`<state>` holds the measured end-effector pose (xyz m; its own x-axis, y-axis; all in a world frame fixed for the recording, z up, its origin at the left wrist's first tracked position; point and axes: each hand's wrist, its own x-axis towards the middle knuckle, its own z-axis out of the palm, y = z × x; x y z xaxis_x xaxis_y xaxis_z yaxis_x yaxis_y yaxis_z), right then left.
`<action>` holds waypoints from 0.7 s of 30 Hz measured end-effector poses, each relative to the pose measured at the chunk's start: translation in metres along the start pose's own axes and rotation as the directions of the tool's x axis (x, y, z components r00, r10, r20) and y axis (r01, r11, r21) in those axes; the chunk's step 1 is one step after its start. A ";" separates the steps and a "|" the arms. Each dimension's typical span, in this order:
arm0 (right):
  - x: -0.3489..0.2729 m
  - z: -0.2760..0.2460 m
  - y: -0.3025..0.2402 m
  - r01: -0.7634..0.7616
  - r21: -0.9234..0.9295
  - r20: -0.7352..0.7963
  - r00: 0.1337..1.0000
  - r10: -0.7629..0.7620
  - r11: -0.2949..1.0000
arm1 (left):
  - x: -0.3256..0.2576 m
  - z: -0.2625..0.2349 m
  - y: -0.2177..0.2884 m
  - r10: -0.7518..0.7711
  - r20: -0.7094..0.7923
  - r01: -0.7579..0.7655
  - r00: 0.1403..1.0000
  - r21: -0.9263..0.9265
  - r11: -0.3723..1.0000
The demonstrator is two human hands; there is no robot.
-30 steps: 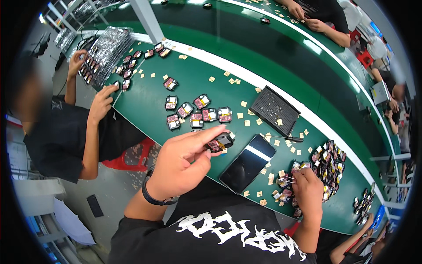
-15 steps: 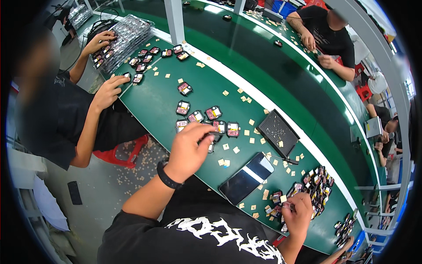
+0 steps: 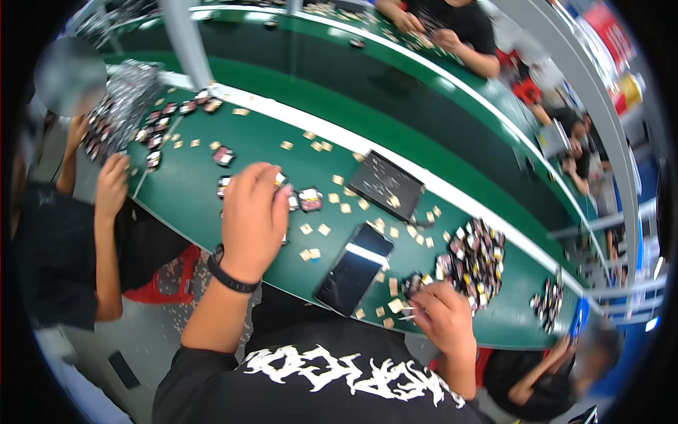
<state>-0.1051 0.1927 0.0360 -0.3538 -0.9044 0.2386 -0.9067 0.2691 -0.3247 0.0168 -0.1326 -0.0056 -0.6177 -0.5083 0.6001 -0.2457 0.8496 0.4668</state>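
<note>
My left hand (image 3: 252, 222) is curled over a group of small black-cased electronic modules (image 3: 309, 199), thumb and fingers bent toward each other. Whatever lies inside its grip is hidden. A black band circles that wrist. Lower right, my right hand (image 3: 445, 318) is closed around a thin pale two-pronged piece (image 3: 407, 313), blurred by motion, whose ends point left. Just above these fingers lies a loose module (image 3: 415, 284), beside a large heap of modules (image 3: 474, 261). Small tan squares (image 3: 394, 305) are scattered near the right hand.
Between my hands lies a black phone (image 3: 353, 268). Beyond it is a black tray (image 3: 387, 187) with small bits. A co-worker's hand (image 3: 111, 185) is near more modules and stacked clear trays (image 3: 131, 102) at left. Farther right sits another module pile (image 3: 547, 305). A dark green belt (image 3: 367, 92) runs behind.
The whole view has swung, so the table appears shifted left. My left hand has lifted slightly over the modules. Pale prongs now show at my right fingers, where a tan square was.
</note>
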 end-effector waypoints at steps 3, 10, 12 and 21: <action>0.017 -0.006 -0.015 0.161 0.000 0.032 0.987 -0.160 0.987 | -0.022 -0.006 0.047 0.004 0.578 0.405 0.816 -0.577 0.709; 0.022 -0.008 -0.025 0.187 -0.011 0.027 0.982 -0.186 0.982 | -0.051 0.028 0.067 0.363 0.886 0.957 0.288 -0.284 -0.066; 0.014 -0.002 -0.021 0.163 0.037 -0.001 0.987 -0.163 0.986 | -0.052 0.028 0.073 0.365 0.873 0.938 0.325 -0.346 -0.007; -0.001 -0.014 -0.035 -0.138 0.263 -0.103 0.980 0.171 0.955 | -0.069 0.033 0.089 0.442 0.847 0.928 0.296 -0.145 -0.344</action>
<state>-0.0760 0.1890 0.0597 -0.5250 -0.8062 0.2729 -0.7563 0.2949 -0.5839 0.0135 -0.0175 -0.0271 -0.9241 0.3440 -0.1664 -0.3802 -0.7844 0.4901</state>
